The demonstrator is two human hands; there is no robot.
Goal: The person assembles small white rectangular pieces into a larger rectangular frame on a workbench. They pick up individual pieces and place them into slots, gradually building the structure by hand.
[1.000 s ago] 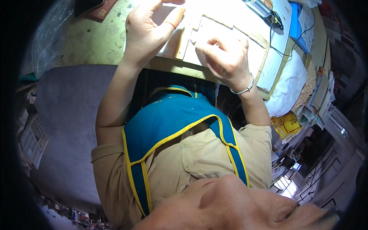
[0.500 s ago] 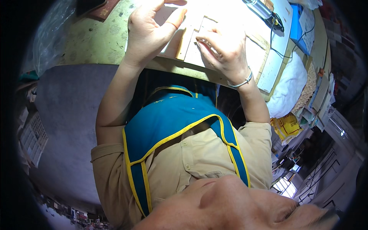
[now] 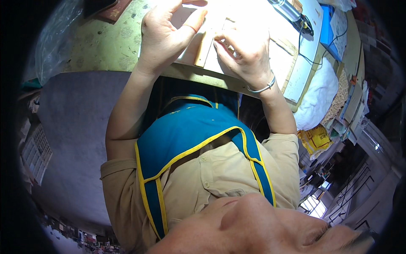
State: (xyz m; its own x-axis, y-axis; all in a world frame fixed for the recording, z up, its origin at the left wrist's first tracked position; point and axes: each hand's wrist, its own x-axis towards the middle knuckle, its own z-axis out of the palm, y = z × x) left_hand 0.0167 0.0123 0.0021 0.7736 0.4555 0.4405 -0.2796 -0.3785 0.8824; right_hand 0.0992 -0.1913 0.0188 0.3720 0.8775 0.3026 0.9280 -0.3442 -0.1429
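My left hand (image 3: pixel 165 38) rests at the top of the view over the bright work surface. Its thumb stretches to the right, apart from the curled fingers, which run partly out of the picture; I see nothing between them. Beside that thumb lies a narrow wooden strip (image 3: pixel 204 50) on a white board (image 3: pixel 275 70). To the strip's right, my right hand (image 3: pixel 249 55), with a bracelet (image 3: pixel 263 88) at the wrist, has thumb and forefinger pinched together. Glare hides what the pinch holds, if anything.
A metal cylindrical tool (image 3: pixel 285 9) with a black cord lies at the board's far right. Right of the board are a blue box (image 3: pixel 329 36), a white cloth-like bundle (image 3: pixel 317 95) and a yellow packet (image 3: pixel 315 139). Clear plastic (image 3: pixel 57 42) hangs at the table's left.
My right hand has shifted slightly left, and its thumb and forefinger have drawn closer together. My left hand has barely moved.
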